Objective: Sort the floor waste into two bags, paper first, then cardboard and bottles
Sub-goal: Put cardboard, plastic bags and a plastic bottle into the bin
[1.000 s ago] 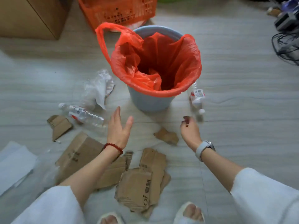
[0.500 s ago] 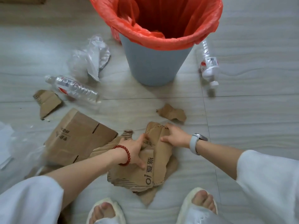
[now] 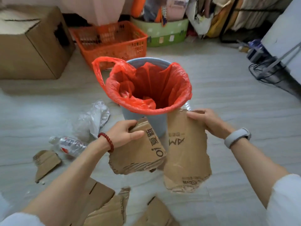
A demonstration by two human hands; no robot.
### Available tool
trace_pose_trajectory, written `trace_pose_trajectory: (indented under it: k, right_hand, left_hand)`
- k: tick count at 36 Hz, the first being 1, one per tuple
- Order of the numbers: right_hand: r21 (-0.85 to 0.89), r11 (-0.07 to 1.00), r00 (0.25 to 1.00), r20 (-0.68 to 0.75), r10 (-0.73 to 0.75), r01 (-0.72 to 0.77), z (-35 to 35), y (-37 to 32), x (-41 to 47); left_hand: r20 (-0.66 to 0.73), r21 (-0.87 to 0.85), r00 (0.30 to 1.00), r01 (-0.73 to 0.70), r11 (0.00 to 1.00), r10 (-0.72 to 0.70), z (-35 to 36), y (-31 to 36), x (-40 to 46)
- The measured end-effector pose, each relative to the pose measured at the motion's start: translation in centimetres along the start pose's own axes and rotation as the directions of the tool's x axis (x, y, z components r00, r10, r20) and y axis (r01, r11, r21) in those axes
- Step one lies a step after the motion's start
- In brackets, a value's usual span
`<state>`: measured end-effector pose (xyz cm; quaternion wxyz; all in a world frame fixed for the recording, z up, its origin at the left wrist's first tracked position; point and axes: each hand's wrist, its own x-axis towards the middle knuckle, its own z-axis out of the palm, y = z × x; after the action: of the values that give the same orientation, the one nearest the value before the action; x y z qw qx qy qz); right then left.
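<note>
I hold two torn cardboard pieces up in front of the bin, one in each hand. My left hand (image 3: 123,134) has its grip curled round the top edge of the smaller cardboard piece (image 3: 138,154), thumb on the printed face, fingers behind. My right hand (image 3: 206,123) pinches the top corner of the taller cardboard piece (image 3: 185,154), which hangs down just beside the first; whether the two pieces touch at their near edges I cannot tell. Both hang just in front of the grey bin (image 3: 146,121), below the rim of its red bag (image 3: 149,88), so neither is in yet.

I judge the cardboard stage to be under way and far from done. Inside the red bag I see only its own crumpled folds and something pale low down that I cannot make out. Still on the floor (image 3: 236,103) are a small cardboard scrap (image 3: 45,162) at the left, several larger flattened cardboard sheets (image 3: 104,207) near my arms at the bottom edge, a clear plastic bottle (image 3: 71,145) lying on its side, and a crumpled clear plastic wrapper (image 3: 92,121) beside the bin. A second bottle (image 3: 188,106) shows just behind the bin's right side, mostly hidden. I see no loose paper on the floor, and no second bag in this view, so I take the paper part as finished but cannot confirm it.
</note>
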<state>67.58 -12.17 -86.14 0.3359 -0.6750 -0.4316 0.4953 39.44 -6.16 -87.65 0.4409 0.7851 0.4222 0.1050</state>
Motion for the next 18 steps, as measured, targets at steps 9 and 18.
trace_pose_trajectory:
  k: [9, 18]
  right_hand:
    - [0.410, 0.878, 0.927, -0.363, -0.092, 0.248, -2.5, -4.6, -0.4]
    - [0.109, 0.865, 0.306, -0.951, -0.054, 0.490, -1.4, -6.8, 2.4]
  left_hand:
    - [-0.391, -0.321, 0.909, -0.280, 0.905, 0.143, -5.8, 6.6, 2.2]
    - [-0.903, -0.145, 0.428, -0.209, 0.967, -0.043, -3.9, 7.4, 6.5]
